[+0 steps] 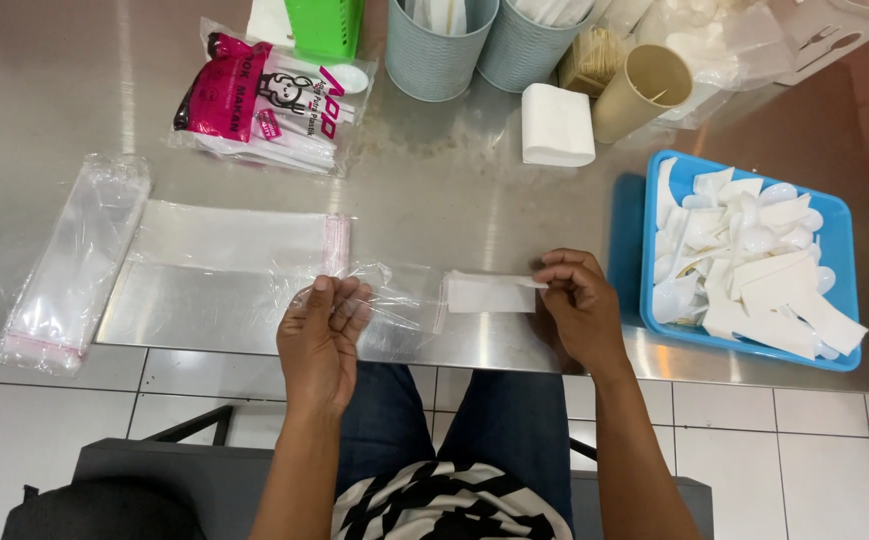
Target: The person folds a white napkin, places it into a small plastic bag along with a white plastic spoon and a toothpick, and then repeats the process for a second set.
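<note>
1. Holding a clear plastic sleeve [395, 295] above the near edge of the steel table [455, 190], we pinch its one end in the left hand [323, 335], fingers closed on the film.
2. We grip a folded white napkin [487, 293] in the right hand [580, 305], thumb and fingertips shut on its right end, its left end at the sleeve's mouth.
3. We judge the sleeve very light, limp and slippery; it likely wants a hold at the open rim so the mouth stays apart.
4. We judge the napkin soft and easily creased, best held by its trailing end.
5. Beside us lie a flat bag [235, 245], a stack of sleeves [70, 265] and a blue tray [835, 215] of spoons and napkins.
</note>
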